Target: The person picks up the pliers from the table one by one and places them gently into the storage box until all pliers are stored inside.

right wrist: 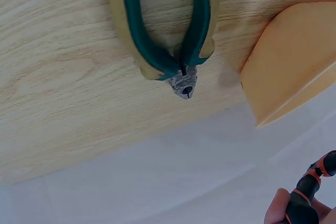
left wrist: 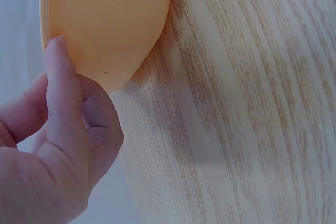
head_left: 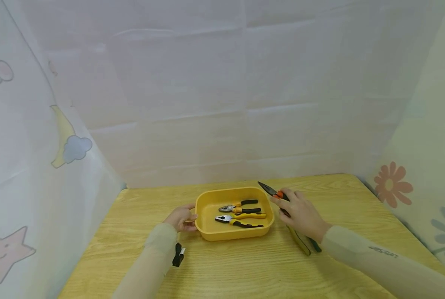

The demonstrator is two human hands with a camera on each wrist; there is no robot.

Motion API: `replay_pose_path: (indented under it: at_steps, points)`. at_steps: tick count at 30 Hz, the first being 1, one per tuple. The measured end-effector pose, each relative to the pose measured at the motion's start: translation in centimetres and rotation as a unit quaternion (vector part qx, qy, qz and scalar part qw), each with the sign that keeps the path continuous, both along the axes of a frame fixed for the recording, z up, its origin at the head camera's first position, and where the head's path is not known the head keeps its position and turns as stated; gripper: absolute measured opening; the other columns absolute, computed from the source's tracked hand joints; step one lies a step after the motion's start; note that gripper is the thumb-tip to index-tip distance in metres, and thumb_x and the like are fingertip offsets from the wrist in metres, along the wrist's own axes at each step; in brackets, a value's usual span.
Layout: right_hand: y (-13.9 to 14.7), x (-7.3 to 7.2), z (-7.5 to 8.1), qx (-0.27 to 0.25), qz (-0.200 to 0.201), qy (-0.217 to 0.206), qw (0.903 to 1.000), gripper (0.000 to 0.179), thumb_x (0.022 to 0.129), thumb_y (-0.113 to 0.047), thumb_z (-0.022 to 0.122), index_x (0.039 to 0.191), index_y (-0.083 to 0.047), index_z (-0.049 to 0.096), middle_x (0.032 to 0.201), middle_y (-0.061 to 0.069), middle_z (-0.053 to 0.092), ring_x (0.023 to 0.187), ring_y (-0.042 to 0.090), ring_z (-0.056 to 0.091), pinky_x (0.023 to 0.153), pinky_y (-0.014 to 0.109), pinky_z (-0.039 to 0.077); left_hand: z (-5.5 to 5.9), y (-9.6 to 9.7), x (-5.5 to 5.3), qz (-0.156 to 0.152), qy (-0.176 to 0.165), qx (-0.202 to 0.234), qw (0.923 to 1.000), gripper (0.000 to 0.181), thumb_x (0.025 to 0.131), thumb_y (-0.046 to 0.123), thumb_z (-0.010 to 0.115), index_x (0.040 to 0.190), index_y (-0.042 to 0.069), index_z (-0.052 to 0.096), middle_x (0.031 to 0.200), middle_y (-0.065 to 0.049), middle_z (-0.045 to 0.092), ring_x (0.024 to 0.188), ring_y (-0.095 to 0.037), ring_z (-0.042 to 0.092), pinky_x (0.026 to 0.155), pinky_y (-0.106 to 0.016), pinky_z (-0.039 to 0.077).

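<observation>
My left hand point(head_left: 181, 217) pinches the left end of a yellow plastic tray point(head_left: 234, 237); in the left wrist view its thumb point(left wrist: 62, 72) lies over the tray's wall point(left wrist: 113, 19). Inside the tray lie two pairs of combination pliers: one with mostly black handles point(head_left: 250, 210), one with yellow-and-black handles point(head_left: 249, 216). Off the tray's right end, my right hand point(head_left: 301, 214) holds long-nose pliers point(head_left: 270, 190) with black-and-orange handles, jaws pointing up and left. Below this hand, pliers with green-and-tan handles point(right wrist: 128, 30) rest on the table, handles spread.
The wood-grain table point(head_left: 226, 272) meets a white cloth backdrop point(head_left: 192, 141) at its far edge. Printed cloths hang on the left and right sides. A small black object point(head_left: 178, 255) with a white tag shows beside the left forearm.
</observation>
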State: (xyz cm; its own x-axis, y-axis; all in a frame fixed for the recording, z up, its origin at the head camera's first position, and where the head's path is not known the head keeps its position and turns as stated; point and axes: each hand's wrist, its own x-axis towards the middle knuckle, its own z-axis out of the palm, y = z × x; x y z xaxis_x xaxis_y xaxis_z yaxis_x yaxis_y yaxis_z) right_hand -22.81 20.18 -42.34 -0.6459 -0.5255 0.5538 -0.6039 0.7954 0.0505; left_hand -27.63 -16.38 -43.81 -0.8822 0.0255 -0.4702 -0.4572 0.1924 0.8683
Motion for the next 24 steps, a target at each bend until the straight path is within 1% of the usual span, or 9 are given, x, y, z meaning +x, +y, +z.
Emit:
replay_pose_path:
  at_steps: [5,13,17,23,24]
  points:
    - [-0.6,-0.4,-0.3,-0.015,0.022,0.003,0.9996,0.038,0.081,-0.008,0.070,0.120,-0.009,0.070,0.119,0.025,0.054,0.085,0.033,0.051,0.060,0.040,0.051,-0.1,0.0,0.0,-0.005,0.003,-0.001,1.0000,0.054,0.097,-0.005,0.050,0.149,0.005,0.038,0.106,-0.023,0.052,0.067,-0.018,0.049,0.055,-0.023,0.053]
    - [-1.5,-1.2,-0.7,-0.012,0.051,0.021,0.9984,0.040,0.078,-0.008,0.071,0.117,-0.012,0.072,0.117,0.024,0.056,0.082,0.031,0.051,0.062,0.039,0.049,-0.1,0.1,-0.1,-0.001,0.001,-0.002,1.0000,0.054,0.097,-0.005,0.051,0.149,0.005,0.039,0.109,-0.024,0.051,0.067,-0.018,0.049,0.055,-0.023,0.054]
    - [-2.0,-1.5,-0.9,-0.011,0.070,0.025,0.9972,0.041,0.077,-0.008,0.073,0.117,-0.011,0.072,0.117,0.023,0.056,0.085,0.031,0.053,0.065,0.041,0.051,0.0,0.1,-0.1,0.001,0.000,0.000,1.0000,0.054,0.097,-0.004,0.051,0.149,0.005,0.039,0.104,-0.021,0.053,0.066,-0.017,0.049,0.055,-0.023,0.054]
    - [-2.7,-1.8,-0.9,-0.006,0.092,0.014,0.9956,0.039,0.078,-0.007,0.072,0.117,-0.012,0.071,0.120,0.023,0.055,0.091,0.033,0.056,0.063,0.041,0.054,-0.1,0.1,-0.2,0.004,0.000,-0.003,1.0000,0.054,0.097,-0.004,0.051,0.148,0.005,0.040,0.096,-0.017,0.053,0.065,-0.018,0.049,0.053,-0.023,0.054]
    - [-2.8,-1.8,-0.8,-0.004,0.096,0.012,0.9953,0.038,0.079,-0.007,0.072,0.117,-0.012,0.071,0.120,0.024,0.056,0.092,0.033,0.056,0.066,0.043,0.055,-0.1,0.1,-0.2,0.004,-0.001,-0.003,1.0000,0.054,0.097,-0.004,0.052,0.148,0.006,0.040,0.096,-0.016,0.053,0.065,-0.018,0.049,0.053,-0.023,0.054]
